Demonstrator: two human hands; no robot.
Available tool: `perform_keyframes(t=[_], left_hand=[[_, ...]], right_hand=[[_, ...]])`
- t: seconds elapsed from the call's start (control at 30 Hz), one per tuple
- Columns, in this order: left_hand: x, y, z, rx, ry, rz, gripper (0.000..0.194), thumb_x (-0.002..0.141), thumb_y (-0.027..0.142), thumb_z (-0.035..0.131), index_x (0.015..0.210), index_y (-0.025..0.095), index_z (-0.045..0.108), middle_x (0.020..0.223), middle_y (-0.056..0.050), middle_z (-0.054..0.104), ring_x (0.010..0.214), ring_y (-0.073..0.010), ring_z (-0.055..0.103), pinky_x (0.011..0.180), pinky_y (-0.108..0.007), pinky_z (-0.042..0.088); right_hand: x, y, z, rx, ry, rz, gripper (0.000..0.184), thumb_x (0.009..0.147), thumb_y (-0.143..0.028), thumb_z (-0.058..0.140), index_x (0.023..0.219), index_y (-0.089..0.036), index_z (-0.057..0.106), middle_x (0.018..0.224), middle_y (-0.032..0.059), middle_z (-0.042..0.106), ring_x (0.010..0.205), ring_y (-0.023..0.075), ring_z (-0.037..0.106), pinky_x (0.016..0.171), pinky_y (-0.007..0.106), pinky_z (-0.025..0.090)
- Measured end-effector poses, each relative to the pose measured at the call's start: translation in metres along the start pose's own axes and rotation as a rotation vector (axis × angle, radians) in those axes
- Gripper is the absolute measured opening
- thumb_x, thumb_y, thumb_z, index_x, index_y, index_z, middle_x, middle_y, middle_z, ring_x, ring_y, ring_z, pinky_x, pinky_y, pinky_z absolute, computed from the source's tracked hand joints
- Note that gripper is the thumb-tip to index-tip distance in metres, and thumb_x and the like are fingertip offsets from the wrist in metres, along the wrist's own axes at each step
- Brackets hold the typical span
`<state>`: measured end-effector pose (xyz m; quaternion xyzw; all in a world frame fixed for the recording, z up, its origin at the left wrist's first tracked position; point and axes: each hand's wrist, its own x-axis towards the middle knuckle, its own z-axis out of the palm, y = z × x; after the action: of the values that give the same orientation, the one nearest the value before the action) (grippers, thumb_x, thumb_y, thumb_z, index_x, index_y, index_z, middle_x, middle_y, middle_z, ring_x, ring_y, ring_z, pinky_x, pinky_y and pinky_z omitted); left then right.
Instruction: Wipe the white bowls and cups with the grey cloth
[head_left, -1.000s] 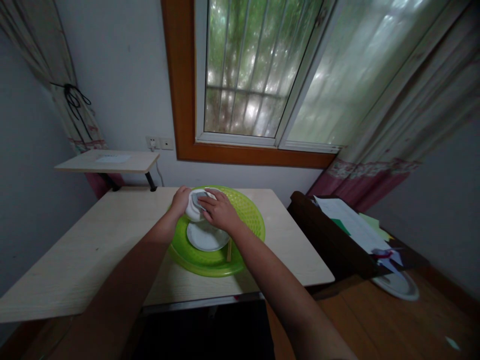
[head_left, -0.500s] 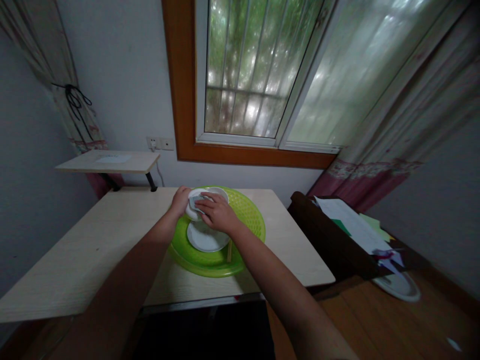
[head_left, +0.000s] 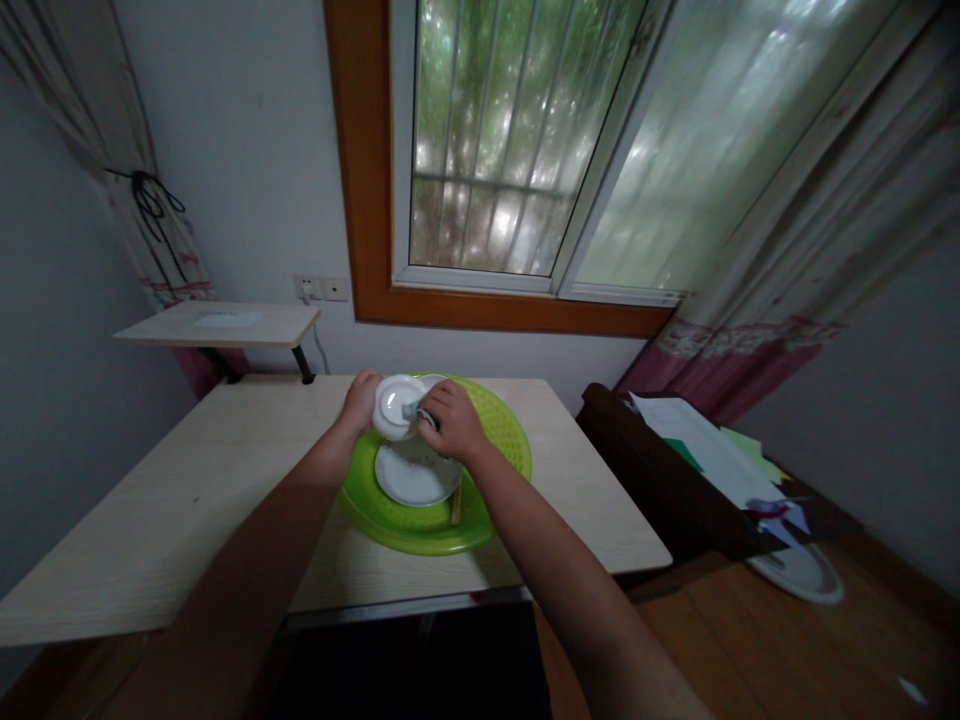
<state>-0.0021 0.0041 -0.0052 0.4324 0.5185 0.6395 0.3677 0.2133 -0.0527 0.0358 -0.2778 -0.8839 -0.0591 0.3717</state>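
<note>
My left hand [head_left: 361, 402] grips a small white bowl [head_left: 391, 392] by its left edge, and a round ring shows on the side facing me. At the bowl's right side my right hand [head_left: 454, 420] is closed on a pale grey-blue cloth [head_left: 409, 410], part of which touches the bowl. Below them a white plate [head_left: 417, 480] lies on a round green tray [head_left: 420, 545]. Chopsticks [head_left: 456, 506] rest by the plate's right edge. Behind the bowl, another white dish [head_left: 430, 380] is partly hidden by my hands.
The tray stands on a light wooden table [head_left: 225, 480]. A small raised shelf [head_left: 277, 325] with a paper sheet [head_left: 227, 319] is at the back left. Right of the table is a dark brown piece of furniture [head_left: 637, 470] with papers [head_left: 705, 450] on it. A window [head_left: 495, 150] is beyond.
My right hand has moved right with the cloth, from over the bowl's face to its right side. More of the bowl's ringed face now shows. My left hand stays nearly in place.
</note>
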Motion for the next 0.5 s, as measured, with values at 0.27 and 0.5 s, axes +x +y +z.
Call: perform_keyframes(t=[0.27, 0.5], left_hand=[[-0.008, 0.009, 0.005, -0.031, -0.085, 0.014, 0.017, 0.07, 0.037, 0.062, 0.074, 0.021, 0.055, 0.073, 0.002, 0.056, 0.07, -0.0157, 0.053, 0.065, -0.027, 0.041], [-0.011, 0.014, 0.006, -0.069, -0.14, 0.029, 0.021, 0.071, 0.04, 0.063, 0.076, 0.021, 0.055, 0.073, 0.002, 0.055, 0.067, -0.0146, 0.051, 0.062, -0.027, 0.039]], right_hand=[[-0.006, 0.037, 0.003, 0.165, 0.502, 0.576, 0.019, 0.09, -0.027, 0.043, 0.073, -0.024, 0.052, 0.078, 0.0027, 0.055, 0.08, 0.0212, 0.049, 0.077, 0.033, 0.041], [-0.005, 0.044, 0.014, 0.346, 0.455, 0.665, 0.023, 0.094, -0.035, 0.039, 0.082, -0.022, 0.055, 0.084, 0.0021, 0.059, 0.082, 0.0198, 0.052, 0.081, 0.032, 0.043]])
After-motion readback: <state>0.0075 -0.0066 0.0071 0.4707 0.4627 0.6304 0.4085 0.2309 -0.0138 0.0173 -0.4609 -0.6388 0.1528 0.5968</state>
